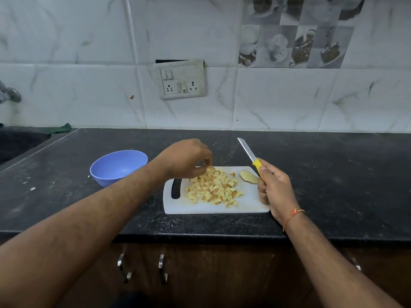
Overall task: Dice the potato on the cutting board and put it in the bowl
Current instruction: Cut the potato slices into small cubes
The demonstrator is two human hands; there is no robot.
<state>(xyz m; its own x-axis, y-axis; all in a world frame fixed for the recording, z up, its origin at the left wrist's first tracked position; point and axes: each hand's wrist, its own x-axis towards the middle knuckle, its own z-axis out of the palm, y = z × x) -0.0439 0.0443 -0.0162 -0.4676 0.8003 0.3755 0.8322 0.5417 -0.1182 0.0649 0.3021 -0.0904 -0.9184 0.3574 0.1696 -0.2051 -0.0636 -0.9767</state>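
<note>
Meanwhile, left hand [185, 160] pinching potato dice [212, 188] on white cutting board [249, 205], right hand [274, 185] fingers curled around yellow-handled knife [250, 155], blue bowl [117, 166] beside on dark counter [333, 174]

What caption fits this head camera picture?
Left hand picks potato cubes off the cutting board; right hand holds the knife.

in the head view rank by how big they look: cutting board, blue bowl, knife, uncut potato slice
1. cutting board
2. blue bowl
3. knife, partly hidden in the right hand
4. uncut potato slice

The bowl lies slightly farther from the camera, but the gaps look clear.
</note>
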